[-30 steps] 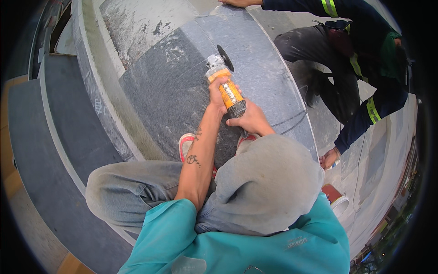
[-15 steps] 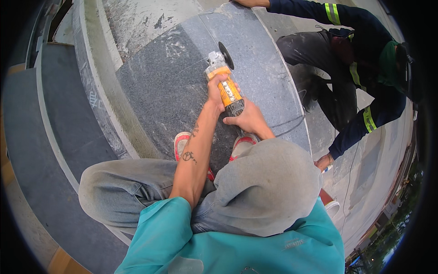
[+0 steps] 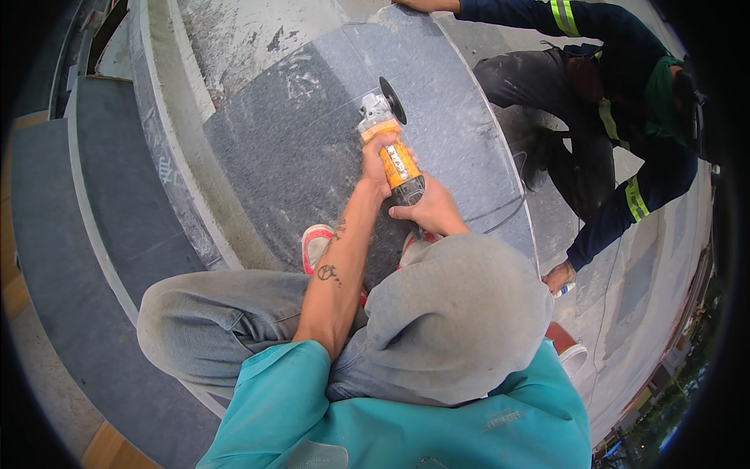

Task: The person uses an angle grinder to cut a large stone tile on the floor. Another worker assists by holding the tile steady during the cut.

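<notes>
An angle grinder (image 3: pixel 399 166) with an orange body, a silver head and a black disc (image 3: pixel 393 100) lies between both my hands, pointing away from me. My left hand (image 3: pixel 376 162) wraps round the front of its body, behind the head. My right hand (image 3: pixel 432 206) is closed round the dark rear end. Beneath it spreads a curved grey stone slab (image 3: pixel 269 160), dark on the left and paler on the right, with thin lines across it. The disc stands on edge over the paler part; whether it touches the stone or spins, I cannot tell.
A co-worker (image 3: pixel 582 86) in dark clothes with reflective bands crouches at the right, one hand on the slab's far edge. A dark cable (image 3: pixel 500 215) loops beside my right hand. A reddish bucket (image 3: pixel 568 348) stands behind my knee. Concrete curb (image 3: pixel 187 172) and steps (image 3: pixel 125 164) run along the left.
The whole view has shifted slightly, and the grinder sits a touch lower and farther right in it. Both hands keep their hold. The co-worker's lower hand stays near the same spot.
</notes>
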`<move>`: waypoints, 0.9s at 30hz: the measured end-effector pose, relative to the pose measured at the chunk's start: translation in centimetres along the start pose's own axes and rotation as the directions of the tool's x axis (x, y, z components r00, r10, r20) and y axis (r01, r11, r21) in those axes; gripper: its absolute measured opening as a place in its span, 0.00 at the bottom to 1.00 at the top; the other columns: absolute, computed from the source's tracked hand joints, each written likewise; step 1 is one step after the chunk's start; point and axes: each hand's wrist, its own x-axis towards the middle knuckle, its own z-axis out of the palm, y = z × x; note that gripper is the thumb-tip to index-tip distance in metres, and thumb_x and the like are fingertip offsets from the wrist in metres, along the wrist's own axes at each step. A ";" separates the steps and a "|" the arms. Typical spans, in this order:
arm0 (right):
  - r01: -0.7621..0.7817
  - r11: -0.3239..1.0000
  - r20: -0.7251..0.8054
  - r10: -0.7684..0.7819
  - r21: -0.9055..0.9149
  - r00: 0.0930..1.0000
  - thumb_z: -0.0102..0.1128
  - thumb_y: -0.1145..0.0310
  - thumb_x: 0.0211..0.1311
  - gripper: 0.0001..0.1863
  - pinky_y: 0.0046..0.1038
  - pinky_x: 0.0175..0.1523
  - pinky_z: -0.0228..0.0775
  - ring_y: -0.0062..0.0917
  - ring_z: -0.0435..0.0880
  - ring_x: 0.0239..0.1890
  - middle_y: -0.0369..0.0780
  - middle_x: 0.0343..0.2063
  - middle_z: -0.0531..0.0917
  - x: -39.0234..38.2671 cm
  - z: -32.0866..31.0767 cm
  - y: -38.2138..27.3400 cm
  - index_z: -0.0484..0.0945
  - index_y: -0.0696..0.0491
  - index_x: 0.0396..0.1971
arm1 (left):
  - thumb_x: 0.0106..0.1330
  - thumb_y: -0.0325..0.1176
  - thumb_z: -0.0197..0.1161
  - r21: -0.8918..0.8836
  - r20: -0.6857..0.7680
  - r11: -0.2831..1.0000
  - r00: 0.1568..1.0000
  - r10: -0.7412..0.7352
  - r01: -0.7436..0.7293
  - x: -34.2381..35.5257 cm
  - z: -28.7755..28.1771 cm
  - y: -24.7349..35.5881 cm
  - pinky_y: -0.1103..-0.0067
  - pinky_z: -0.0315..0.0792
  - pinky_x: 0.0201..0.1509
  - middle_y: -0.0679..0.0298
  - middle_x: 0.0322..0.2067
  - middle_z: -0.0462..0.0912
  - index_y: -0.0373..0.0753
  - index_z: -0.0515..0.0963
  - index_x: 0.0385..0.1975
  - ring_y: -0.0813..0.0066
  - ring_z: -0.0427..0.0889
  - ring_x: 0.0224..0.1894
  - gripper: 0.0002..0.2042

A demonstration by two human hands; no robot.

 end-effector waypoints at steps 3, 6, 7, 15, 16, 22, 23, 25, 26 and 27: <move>-0.015 0.999 0.001 0.015 -0.034 1.000 0.77 0.57 0.33 0.39 0.33 0.51 0.69 0.39 0.81 0.45 0.48 0.41 0.82 0.0 0.1 0.2 0.72 0.58 0.48 | 0.52 0.42 0.57 0.032 -0.009 0.999 1.000 0.016 -0.016 -0.4 0.5 0.1 0.68 0.77 0.29 0.56 0.25 0.75 0.37 0.70 0.38 0.63 0.79 0.25 0.18; 0.042 0.999 -0.035 -0.043 -0.024 0.998 0.77 0.56 0.33 0.40 0.33 0.51 0.70 0.39 0.81 0.44 0.48 0.40 0.82 0.6 0.4 0.7 0.72 0.59 0.48 | 0.52 0.42 0.57 0.033 -0.004 0.999 1.000 0.012 -0.011 0.0 0.6 0.4 0.67 0.77 0.30 0.56 0.25 0.75 0.37 0.70 0.39 0.62 0.79 0.26 0.18; 0.033 0.999 -0.018 -0.034 -0.021 0.999 0.77 0.56 0.32 0.41 0.34 0.51 0.70 0.40 0.82 0.44 0.49 0.40 0.82 0.9 0.3 0.3 0.72 0.60 0.49 | 0.52 0.43 0.57 0.023 0.000 1.000 1.000 0.014 -0.014 0.4 0.5 0.8 0.67 0.77 0.30 0.56 0.25 0.75 0.37 0.70 0.39 0.62 0.79 0.26 0.18; -0.026 0.998 0.029 0.028 -0.052 0.999 0.76 0.55 0.31 0.42 0.35 0.51 0.73 0.43 0.82 0.44 0.51 0.39 0.82 0.8 -0.3 -0.7 0.70 0.62 0.49 | 0.52 0.43 0.58 0.010 -0.009 1.000 1.000 -0.006 0.006 0.6 -0.3 1.0 0.66 0.77 0.31 0.56 0.25 0.75 0.35 0.70 0.36 0.62 0.78 0.26 0.18; -0.026 0.999 0.024 0.028 -0.048 0.999 0.76 0.56 0.31 0.43 0.35 0.51 0.73 0.43 0.83 0.44 0.51 0.39 0.82 0.6 -0.1 -0.5 0.70 0.62 0.49 | 0.53 0.42 0.58 0.004 -0.033 1.000 0.999 0.009 -0.009 0.4 0.2 0.7 0.66 0.77 0.29 0.56 0.24 0.75 0.36 0.70 0.35 0.61 0.79 0.25 0.16; -0.004 1.000 0.013 0.004 0.008 1.000 0.75 0.56 0.31 0.42 0.36 0.51 0.73 0.43 0.82 0.44 0.52 0.39 0.82 -0.2 -0.3 0.2 0.70 0.62 0.49 | 0.53 0.41 0.57 0.011 -0.025 1.000 0.999 0.025 -0.024 0.2 0.2 -0.1 0.66 0.77 0.30 0.56 0.24 0.75 0.36 0.70 0.35 0.60 0.79 0.25 0.16; -0.002 1.000 0.011 0.002 0.019 1.000 0.75 0.56 0.30 0.42 0.36 0.51 0.73 0.43 0.82 0.44 0.51 0.39 0.82 -0.3 -0.3 0.3 0.70 0.62 0.49 | 0.53 0.41 0.57 0.010 -0.031 1.000 0.999 0.027 -0.026 0.1 0.2 -0.2 0.66 0.77 0.30 0.55 0.24 0.75 0.36 0.70 0.36 0.60 0.79 0.25 0.16; 0.003 0.999 0.008 -0.004 0.039 1.000 0.75 0.56 0.30 0.42 0.36 0.51 0.73 0.43 0.82 0.43 0.51 0.39 0.82 -0.3 -0.2 0.6 0.70 0.62 0.48 | 0.53 0.41 0.58 0.008 -0.045 0.999 0.998 0.033 -0.033 0.0 0.2 -0.4 0.66 0.77 0.30 0.55 0.24 0.75 0.36 0.70 0.36 0.60 0.79 0.25 0.16; 0.002 1.000 0.007 -0.002 0.031 1.000 0.75 0.56 0.30 0.42 0.35 0.51 0.73 0.43 0.83 0.43 0.51 0.39 0.82 -0.3 -0.2 0.7 0.70 0.61 0.48 | 0.53 0.41 0.58 0.004 -0.039 1.000 0.999 0.025 -0.025 0.0 0.1 -0.5 0.66 0.77 0.30 0.55 0.24 0.75 0.36 0.70 0.36 0.60 0.79 0.25 0.16; 0.000 1.000 0.006 -0.001 0.023 1.000 0.75 0.56 0.30 0.42 0.35 0.51 0.73 0.43 0.83 0.43 0.51 0.39 0.82 -0.4 -0.1 0.8 0.70 0.61 0.49 | 0.53 0.41 0.58 -0.001 -0.032 1.000 0.999 0.017 -0.017 -0.1 0.1 -0.5 0.66 0.77 0.30 0.55 0.24 0.75 0.36 0.70 0.36 0.60 0.79 0.25 0.16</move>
